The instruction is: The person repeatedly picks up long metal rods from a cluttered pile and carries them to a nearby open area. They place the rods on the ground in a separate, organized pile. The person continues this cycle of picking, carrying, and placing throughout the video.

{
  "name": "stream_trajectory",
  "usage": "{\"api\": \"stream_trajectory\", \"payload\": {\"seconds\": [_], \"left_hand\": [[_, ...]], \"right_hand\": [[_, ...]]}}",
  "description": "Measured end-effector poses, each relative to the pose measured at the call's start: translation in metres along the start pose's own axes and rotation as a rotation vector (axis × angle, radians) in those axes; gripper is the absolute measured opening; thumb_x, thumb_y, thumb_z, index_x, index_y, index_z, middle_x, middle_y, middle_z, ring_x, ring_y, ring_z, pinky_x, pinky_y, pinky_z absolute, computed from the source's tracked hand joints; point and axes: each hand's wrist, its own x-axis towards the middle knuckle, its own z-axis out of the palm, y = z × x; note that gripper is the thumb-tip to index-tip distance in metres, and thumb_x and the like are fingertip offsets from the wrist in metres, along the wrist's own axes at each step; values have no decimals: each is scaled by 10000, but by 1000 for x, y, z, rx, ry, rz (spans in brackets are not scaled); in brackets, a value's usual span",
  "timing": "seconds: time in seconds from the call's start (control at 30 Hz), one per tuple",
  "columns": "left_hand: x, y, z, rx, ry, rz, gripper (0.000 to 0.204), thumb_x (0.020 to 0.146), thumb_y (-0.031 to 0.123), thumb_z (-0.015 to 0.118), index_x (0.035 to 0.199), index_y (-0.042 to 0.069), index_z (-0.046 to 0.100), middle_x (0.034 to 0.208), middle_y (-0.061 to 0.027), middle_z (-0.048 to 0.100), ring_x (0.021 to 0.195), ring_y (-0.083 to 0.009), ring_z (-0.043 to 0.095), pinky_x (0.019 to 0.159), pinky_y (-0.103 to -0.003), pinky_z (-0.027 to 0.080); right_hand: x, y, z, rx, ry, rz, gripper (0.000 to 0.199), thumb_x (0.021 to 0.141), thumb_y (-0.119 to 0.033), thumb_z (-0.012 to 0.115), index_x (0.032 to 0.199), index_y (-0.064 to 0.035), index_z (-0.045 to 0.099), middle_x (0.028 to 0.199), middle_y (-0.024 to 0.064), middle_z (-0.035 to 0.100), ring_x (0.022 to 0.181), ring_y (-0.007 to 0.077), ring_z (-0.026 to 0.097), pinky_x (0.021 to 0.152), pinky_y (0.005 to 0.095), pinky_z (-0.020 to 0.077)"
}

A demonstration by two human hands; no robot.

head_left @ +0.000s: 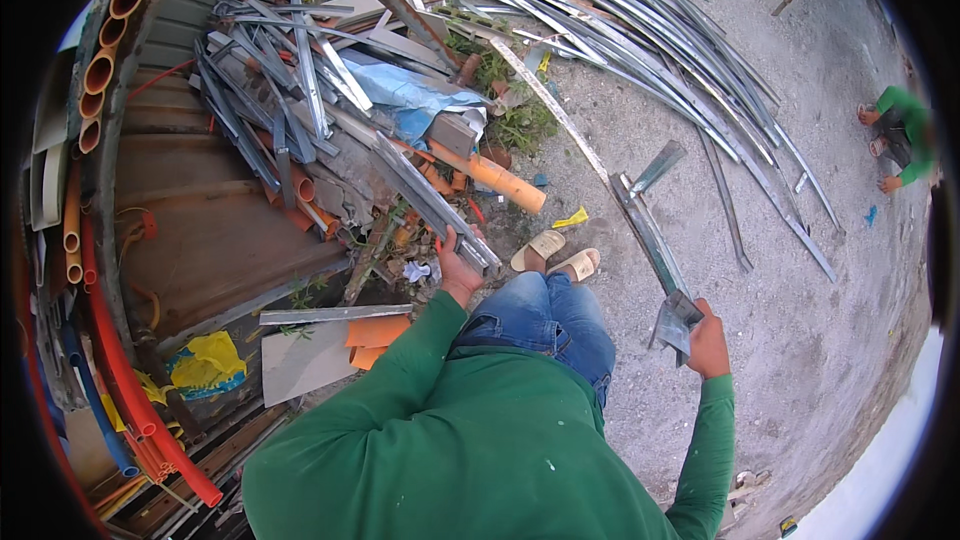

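gripping metal channels (pixel 432 198) with curled left hand (pixel 460 268), bent profile (pixel 674 324) with right hand (pixel 710 342)

2 wearer's hands (pixel 461 267), 2 beige sandals (pixel 547 243), 1 co-worker (pixel 908 125), 1 light-blue sheet (pixel 405 95)

I wear a green long-sleeved shirt (pixel 460 430) with pale specks (pixel 549 464), blue jeans (pixel 560 328) and, toward one o'clock, beige sandals (pixel 582 262).

Daylt falls on grey gritty ground (pixel 800 370) w/ weeds (pixel 527 130), ribbed metal panel (pixel 185 40) upper L, pale sky (pixel 890 470) lower R.
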Motion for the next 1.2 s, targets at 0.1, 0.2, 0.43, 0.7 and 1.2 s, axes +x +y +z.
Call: {"api": "stream_trajectory", "payload": {"seconds": [0.1, 0.2, 0.43, 0.7, 1.2], "left_hand": [[-22, 35, -25, 3, -29, -90, 449, 901, 431, 650, 1087, 36, 547, 896, -45, 614, 801, -177, 633, 675, -334, 560], [-51, 60, -35, 139, 107, -60, 447, 885, 422, 666, 1073, 25, 579, 807, -58, 629, 685, -181, 633, 615, -313, 532], [-134, 65, -69, 829, 412, 17, 399, 854, 253, 720, 1117, -16, 589, 914, -114, 661, 697, -192, 656, 621, -346, 531], [-229, 9, -109, 1496, 433, 199, 351, 750, 169, 786, 1014, -11, 641, 848, -97, 681, 668, -177, 649, 613, -328, 522], [-177, -180, 125, 1444, -253, -262, 458, 707, 84, 756, 1107, -58, 583, 897, -112, 655, 707, -202, 652, 663, -341, 535]], "right_hand": [[-36, 67, 16, 95, 87, 35, 476, 672, -169, 771, 1039, 44, 556, 898, 274, 666, 897, 439, 653, 757, 443, 511], [-70, 107, 33, 119, 112, 236, 487, 684, -149, 758, 1072, 67, 557, 957, 269, 673, 930, 401, 665, 785, 420, 512], [-163, 284, 108, 223, 248, 527, 807, 682, -235, 777, 1231, 248, 437, 1093, 333, 626, 1051, 356, 626, 898, 377, 486], [-240, 472, 176, 317, 260, 643, 550, 672, -271, 718, 972, 179, 623, 901, 191, 693, 806, 263, 654, 740, 381, 511], [-246, 527, 57, 317, 319, 763, 879, 631, -363, 769, 1220, 222, 480, 1155, 353, 603, 1112, 379, 613, 942, 377, 478]]}}
